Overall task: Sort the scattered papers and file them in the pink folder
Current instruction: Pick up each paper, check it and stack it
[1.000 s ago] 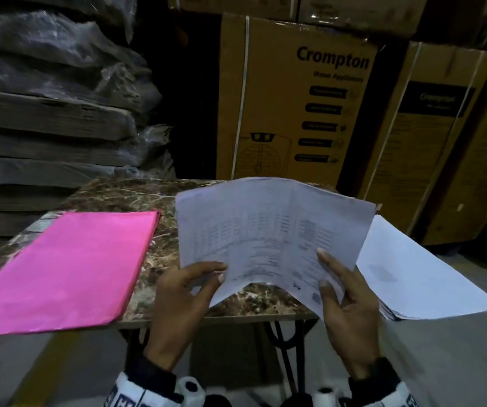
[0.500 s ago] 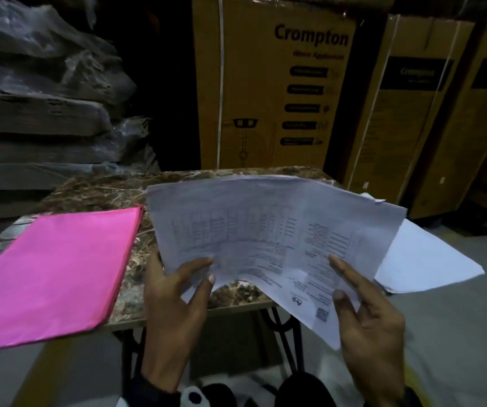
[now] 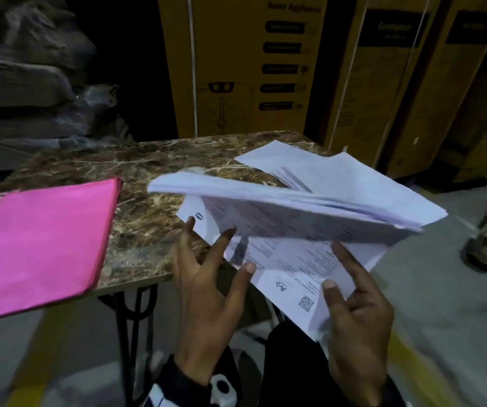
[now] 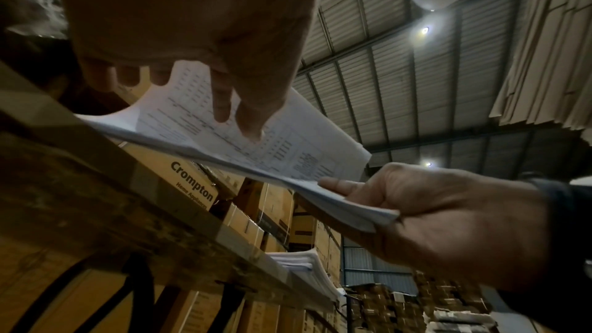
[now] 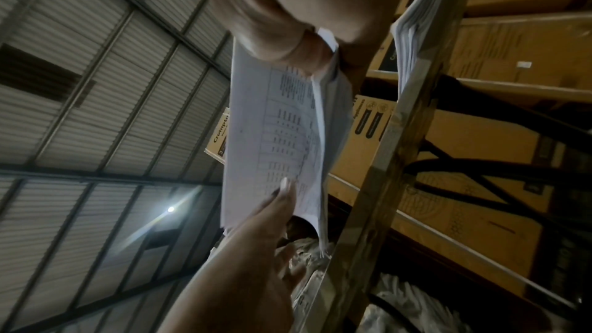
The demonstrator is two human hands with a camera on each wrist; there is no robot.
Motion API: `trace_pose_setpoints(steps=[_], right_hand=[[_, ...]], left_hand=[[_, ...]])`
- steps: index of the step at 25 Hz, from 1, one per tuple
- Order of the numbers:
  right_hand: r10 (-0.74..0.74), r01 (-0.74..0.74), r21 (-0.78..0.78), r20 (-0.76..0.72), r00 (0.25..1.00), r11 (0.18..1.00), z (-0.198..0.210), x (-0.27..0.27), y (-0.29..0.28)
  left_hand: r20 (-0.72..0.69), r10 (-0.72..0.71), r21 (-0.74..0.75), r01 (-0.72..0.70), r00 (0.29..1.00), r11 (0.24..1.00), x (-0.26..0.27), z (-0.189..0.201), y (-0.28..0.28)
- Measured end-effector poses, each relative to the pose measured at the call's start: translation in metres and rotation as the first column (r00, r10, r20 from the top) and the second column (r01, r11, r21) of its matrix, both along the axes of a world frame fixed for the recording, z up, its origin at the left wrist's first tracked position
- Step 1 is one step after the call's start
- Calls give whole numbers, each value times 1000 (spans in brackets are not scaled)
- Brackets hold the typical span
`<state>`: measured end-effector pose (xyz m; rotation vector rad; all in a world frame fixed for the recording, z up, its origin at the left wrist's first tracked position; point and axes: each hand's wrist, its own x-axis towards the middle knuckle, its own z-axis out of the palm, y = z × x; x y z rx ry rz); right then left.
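1. The right hand [image 3: 356, 312] grips a bundle of papers [image 3: 295, 230] at its near right corner, with the thumb on the printed top sheet and the other fingers curled under the bundle.
2. The left hand [image 3: 207, 292] is spread with straight fingers; its fingertips [image 3: 227, 235] touch the left side of the same bundle, and it does not clamp the sheets.
3. The bundle is held above the near right corner of the table [image 3: 154, 160], and it is tilted, with the far edge higher than the near edge. The top sheet has small print and a square code near its lower corner.
4. The pink folder [image 3: 42, 242] lies closed and flat on the table at 9 o'clock from the hands, well apart from the bundle. Its near corner hangs over the table edge.
5. A second pile of white sheets [image 3: 318, 168] rests on the table at 1 o'clock from the hands, partly hidden behind the held bundle.
6. Brown cardboard boxes [image 3: 236, 69] stand behind the table at 12 o'clock.
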<state>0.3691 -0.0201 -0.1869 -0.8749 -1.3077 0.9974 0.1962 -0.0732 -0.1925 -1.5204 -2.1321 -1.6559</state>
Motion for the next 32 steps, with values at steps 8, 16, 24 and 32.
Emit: trace_pose_setpoints(steps=[8,16,24,32], right_hand=[[115,-142,-86,-262,958,986,-22,-24,-9],[198,-243,-91,-347,917,966,-48,-35,-23],[154,-176,-107,-188,970,979,-34,27,32],[65,-61,-42,117,991,997,-5,83,83]], left_hand=[[148,80,-49,-73,986,996,18,-11,-13],[458,-107,74,82,883,994,39,-12,-19],[400,-257,160,210,880,965,34,-6,15],[347,-330,156,293,878,943,46,18,78]])
